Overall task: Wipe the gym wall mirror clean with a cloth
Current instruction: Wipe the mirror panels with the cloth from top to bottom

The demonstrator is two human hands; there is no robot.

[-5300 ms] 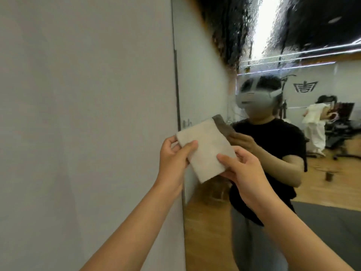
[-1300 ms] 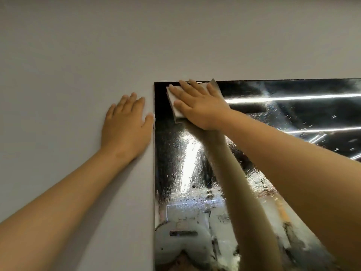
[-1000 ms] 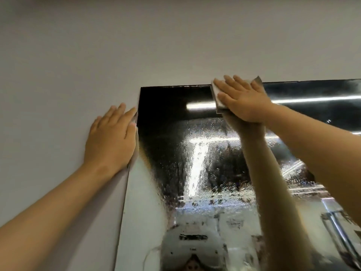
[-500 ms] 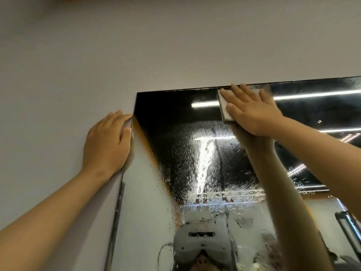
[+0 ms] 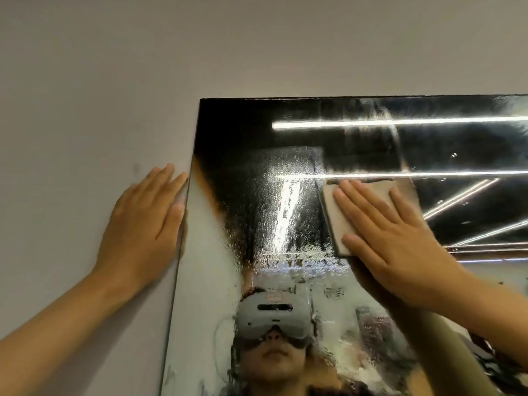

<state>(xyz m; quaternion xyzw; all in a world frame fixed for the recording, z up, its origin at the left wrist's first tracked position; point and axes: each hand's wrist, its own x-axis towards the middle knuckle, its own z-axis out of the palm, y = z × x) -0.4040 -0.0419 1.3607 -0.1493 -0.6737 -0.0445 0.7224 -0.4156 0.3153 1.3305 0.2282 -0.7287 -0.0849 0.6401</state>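
The wall mirror [image 5: 257,144] fills the lower right of the head view, its top left corner near the middle. Droplets cover much of its glass; a wiped streak runs down from the top edge on the right. My right hand [image 5: 394,241] presses a folded beige cloth [image 5: 333,207] flat against the glass with straight fingers, well below the top edge. My left hand [image 5: 143,224] lies flat on the grey wall [image 5: 85,95], fingertips at the mirror's left edge.
The grey wall continues above and to the left of the mirror. The glass reflects a person wearing a headset, my right arm and ceiling light strips.
My right hand has slid the cloth down from the mirror's top edge, leaving a wiped band above it. The left hand stays on the wall beside the mirror.
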